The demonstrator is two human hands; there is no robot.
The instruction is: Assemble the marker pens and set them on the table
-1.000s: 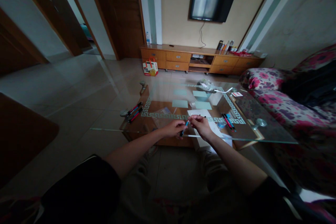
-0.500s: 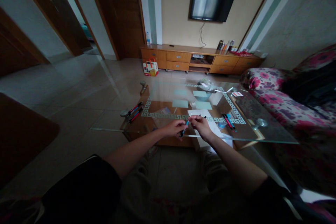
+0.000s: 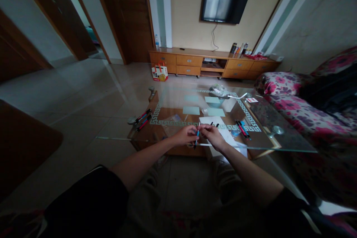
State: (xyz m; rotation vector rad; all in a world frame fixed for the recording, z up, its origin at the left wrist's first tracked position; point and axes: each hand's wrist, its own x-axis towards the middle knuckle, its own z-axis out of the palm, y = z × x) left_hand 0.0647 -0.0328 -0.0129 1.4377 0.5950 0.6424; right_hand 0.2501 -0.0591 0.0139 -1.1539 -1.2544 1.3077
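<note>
My left hand (image 3: 184, 135) and my right hand (image 3: 212, 135) meet over the near edge of a glass coffee table (image 3: 173, 109). Between them stands a thin blue pen (image 3: 196, 136), nearly upright, its dark tip pointing down. Both hands pinch it, the left on the barrel, the right near the top. Under my right hand lies a white sheet of paper (image 3: 229, 137) with small dark pen parts (image 3: 214, 124) on it.
Red and black pens (image 3: 142, 118) lie at the table's left end, more pens (image 3: 242, 128) at the right. Pale cards (image 3: 191, 110) and a basket (image 3: 219, 93) sit farther back. A flowered sofa (image 3: 306, 119) flanks the right; a TV cabinet (image 3: 212, 63) stands behind.
The pen has swung from a slant to nearly upright, and my hands have closed in a little around it.
</note>
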